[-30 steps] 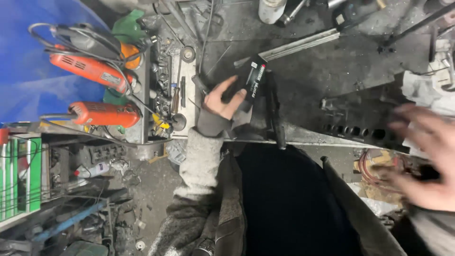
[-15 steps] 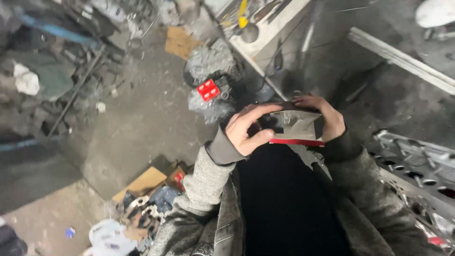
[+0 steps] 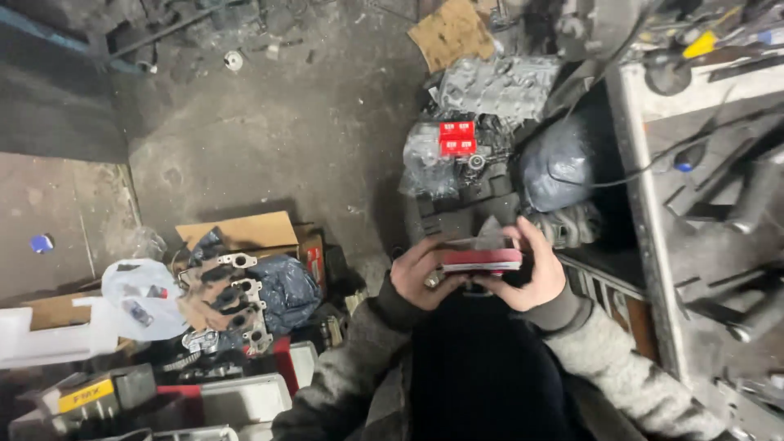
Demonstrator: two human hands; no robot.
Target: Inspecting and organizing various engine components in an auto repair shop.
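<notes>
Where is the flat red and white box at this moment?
In the head view the flat box sits low of centre, held between the left hand and right hand, below two small red boxes.

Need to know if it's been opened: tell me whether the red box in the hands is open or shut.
Open: a flap stands up from the red box, held between left hand and right hand.

A small flat red-and-white box lies level, edge-on, close in front of the chest, clasped at both ends between the two hands.
</notes>
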